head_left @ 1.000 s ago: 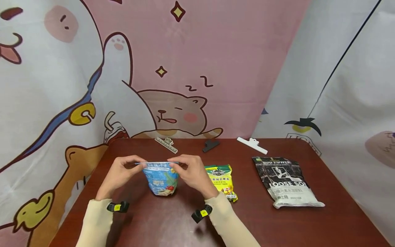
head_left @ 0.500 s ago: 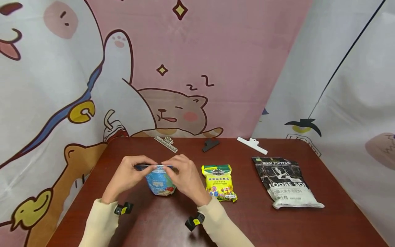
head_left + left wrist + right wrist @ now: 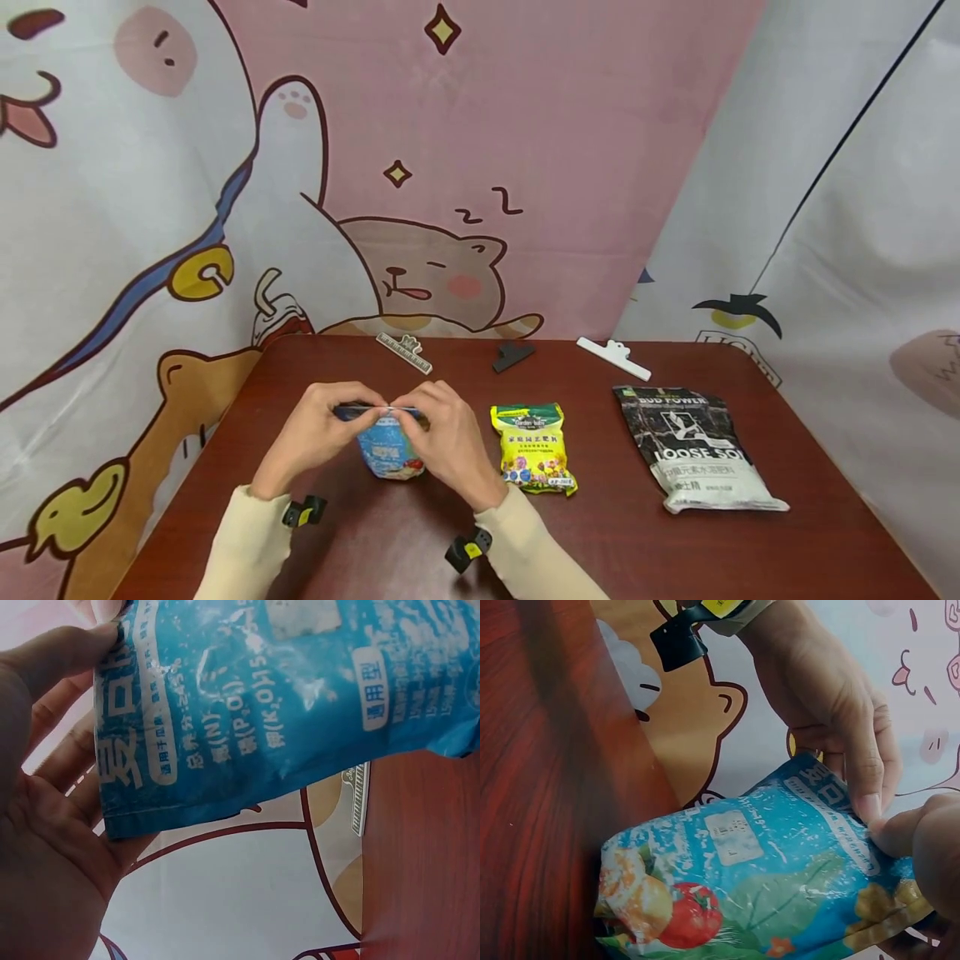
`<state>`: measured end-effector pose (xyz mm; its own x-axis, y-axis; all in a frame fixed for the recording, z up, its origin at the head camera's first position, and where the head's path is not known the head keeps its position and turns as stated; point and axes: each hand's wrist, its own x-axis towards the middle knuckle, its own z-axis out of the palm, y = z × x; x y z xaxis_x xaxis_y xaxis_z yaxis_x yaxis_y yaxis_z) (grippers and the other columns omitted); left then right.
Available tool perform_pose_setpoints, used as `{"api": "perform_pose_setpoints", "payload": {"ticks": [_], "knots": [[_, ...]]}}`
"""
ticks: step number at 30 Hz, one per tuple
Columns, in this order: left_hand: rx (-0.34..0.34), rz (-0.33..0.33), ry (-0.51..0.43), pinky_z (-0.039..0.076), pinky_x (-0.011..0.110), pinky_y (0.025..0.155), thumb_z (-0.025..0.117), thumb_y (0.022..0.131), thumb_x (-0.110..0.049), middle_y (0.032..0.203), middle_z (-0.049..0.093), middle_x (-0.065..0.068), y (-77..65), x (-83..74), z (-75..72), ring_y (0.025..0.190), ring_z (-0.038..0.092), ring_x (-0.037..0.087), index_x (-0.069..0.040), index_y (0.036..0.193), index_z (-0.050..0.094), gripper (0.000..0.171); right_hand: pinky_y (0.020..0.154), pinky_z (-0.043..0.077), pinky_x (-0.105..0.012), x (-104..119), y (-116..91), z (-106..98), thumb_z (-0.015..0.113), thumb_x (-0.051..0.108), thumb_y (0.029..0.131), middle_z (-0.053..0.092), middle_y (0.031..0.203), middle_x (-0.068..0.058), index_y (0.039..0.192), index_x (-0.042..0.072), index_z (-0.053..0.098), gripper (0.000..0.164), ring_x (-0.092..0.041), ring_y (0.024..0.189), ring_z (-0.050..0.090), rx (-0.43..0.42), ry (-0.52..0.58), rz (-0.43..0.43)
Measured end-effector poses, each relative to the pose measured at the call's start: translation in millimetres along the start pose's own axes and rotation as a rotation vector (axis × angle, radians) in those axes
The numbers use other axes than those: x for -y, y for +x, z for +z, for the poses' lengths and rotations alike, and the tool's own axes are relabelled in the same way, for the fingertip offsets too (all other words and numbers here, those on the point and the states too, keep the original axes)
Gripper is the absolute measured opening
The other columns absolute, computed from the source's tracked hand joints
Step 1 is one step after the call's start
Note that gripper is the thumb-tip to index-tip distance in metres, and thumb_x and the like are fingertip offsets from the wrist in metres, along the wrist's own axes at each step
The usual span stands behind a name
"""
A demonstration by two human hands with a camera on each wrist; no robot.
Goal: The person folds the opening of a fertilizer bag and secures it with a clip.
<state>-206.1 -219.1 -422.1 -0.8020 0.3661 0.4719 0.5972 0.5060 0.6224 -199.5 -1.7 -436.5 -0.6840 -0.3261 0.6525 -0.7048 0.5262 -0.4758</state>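
Note:
A blue fertilizer bag (image 3: 390,452), printed with white lettering and a tomato picture, stands on the table at left of centre in the head view. My left hand (image 3: 309,435) pinches its top edge between thumb and fingers. Close beside it my right hand (image 3: 452,440) pinches the same edge, so the thumbs nearly meet at the middle. In the right wrist view the bag (image 3: 780,847) leans with its base on the table and its top between both hands. The left wrist view shows the bag's printed face (image 3: 262,720) near my palm; the fingers behind it are partly hidden.
A yellow-green fertilizer bag (image 3: 534,454) lies right of my right hand, and a larger black-and-white bag (image 3: 701,454) farther right. Along the table's back edge lie a ruler-patterned clip (image 3: 403,354), a black clip (image 3: 513,358) and a white clip (image 3: 617,361). A printed cloth (image 3: 562,167) hangs behind.
Both hands have slid inward along the bag's top edge, from its two corners to its middle. The yellow-green bag, formerly half covered by my right hand, now shows fully.

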Motion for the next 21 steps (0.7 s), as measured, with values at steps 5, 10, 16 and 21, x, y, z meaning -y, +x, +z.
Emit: {"api": "perform_pose_setpoints", "payload": {"ticks": [5,10,16,21], "knots": [[0.005,0.036,0.021,0.057,0.023,0.070,0.079,0.091,-0.018,0.090,0.073,-0.016,-0.7,-1.2,-1.1,0.078,0.066,0.003,-0.030,0.096,0.077,0.013,0.070,0.049,-0.017,-1.3,-1.9,2.1,0.072,0.024,0.098,0.073,0.095,0.013,0.101,0.022,0.080,0.009,-0.004,0.088,0.061,-0.013,0.045,0.012],[0.006,0.073,0.011,0.057,0.024,0.069,0.079,0.091,-0.016,0.090,0.073,-0.017,-0.8,-1.2,-1.6,0.078,0.066,0.003,-0.029,0.095,0.078,0.013,0.065,0.045,-0.014,-4.6,-2.2,2.9,0.072,0.025,0.098,0.073,0.093,0.014,0.099,0.023,0.080,0.009,-0.003,0.085,0.059,-0.015,0.101,0.012],[0.009,0.046,0.011,0.057,0.026,0.070,0.078,0.093,-0.020,0.091,0.074,-0.017,-0.5,-0.9,0.3,0.079,0.067,0.003,-0.032,0.097,0.077,0.012,0.065,0.046,-0.015,-11.6,0.3,-0.1,0.075,0.024,0.095,0.074,0.090,0.012,0.098,0.022,0.081,0.007,-0.009,0.083,0.064,0.010,0.182,0.015],[0.019,-0.035,-0.018,0.058,0.027,0.068,0.078,0.092,-0.025,0.090,0.074,-0.015,-0.9,0.9,-3.0,0.075,0.066,0.006,-0.033,0.097,0.078,0.010,0.067,0.048,-0.017,-15.0,1.5,-4.0,0.077,0.027,0.094,0.073,0.088,0.013,0.099,0.023,0.081,0.008,-0.005,0.084,0.062,0.037,0.178,0.027]]}}
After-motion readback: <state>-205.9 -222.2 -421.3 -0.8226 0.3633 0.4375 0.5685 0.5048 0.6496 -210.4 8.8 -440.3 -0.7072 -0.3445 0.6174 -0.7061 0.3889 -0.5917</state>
